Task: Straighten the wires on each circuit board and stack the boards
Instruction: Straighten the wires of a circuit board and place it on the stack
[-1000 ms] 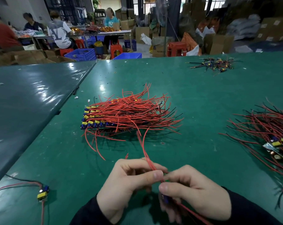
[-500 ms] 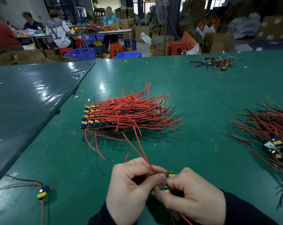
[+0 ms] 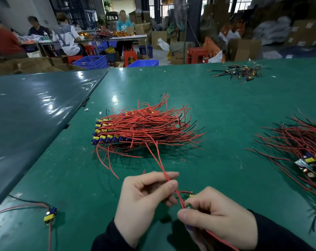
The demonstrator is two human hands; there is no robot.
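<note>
My right hand (image 3: 218, 216) grips a small circuit board (image 3: 190, 195), mostly hidden by the fingers, low over the green table (image 3: 226, 109). My left hand (image 3: 144, 198) pinches that board's red wires (image 3: 158, 160) between thumb and forefinger just above the board; the wires run up and away toward the stack. The stack of boards (image 3: 106, 136), with yellow and blue parts at its left side and red wires fanned to the right, lies in the middle of the table. A loose heap of boards with tangled red and black wires (image 3: 302, 153) lies at the right.
A single board with red and black wires (image 3: 50, 214) lies at the near left. A small pile of dark wired parts (image 3: 238, 72) sits at the far right. A darker table (image 3: 26, 113) adjoins on the left. People work at tables beyond, among crates and boxes.
My left hand has slid along the red wires away from the board, so the hands are now a little apart. The board's yellow part shows between them.
</note>
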